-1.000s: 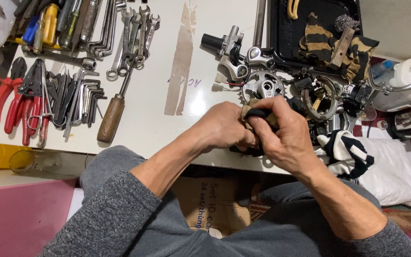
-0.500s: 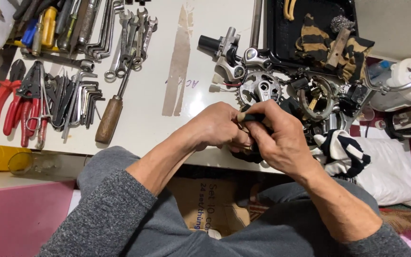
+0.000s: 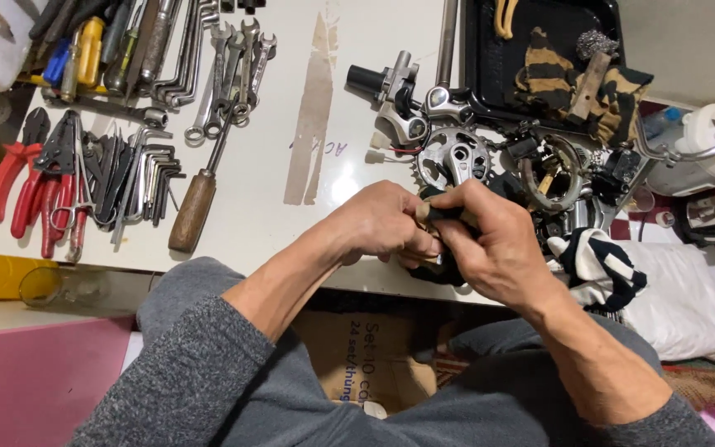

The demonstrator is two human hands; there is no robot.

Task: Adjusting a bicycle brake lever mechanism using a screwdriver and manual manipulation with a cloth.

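My left hand (image 3: 382, 225) and my right hand (image 3: 490, 248) meet at the near edge of the white table (image 3: 275, 223). Together they grip a small dark part wrapped in a dark cloth (image 3: 444, 269); most of it is hidden by my fingers. My right thumb and forefinger pinch something small and pale at its top. Just beyond my hands lies a toothed chainring with a crank (image 3: 454, 157) among other metal bicycle parts.
Wrenches (image 3: 225, 62), hex keys (image 3: 146, 178), red pliers (image 3: 39, 186) and a wooden-handled screwdriver (image 3: 192, 207) lie on the left. A black tray (image 3: 477, 58) with a striped rag (image 3: 556, 70) sits at the back right. A striped cloth (image 3: 597, 265) hangs off the table edge.
My hands have stayed together on the dark part, with the fingers shifting a little. The view has drifted slightly.
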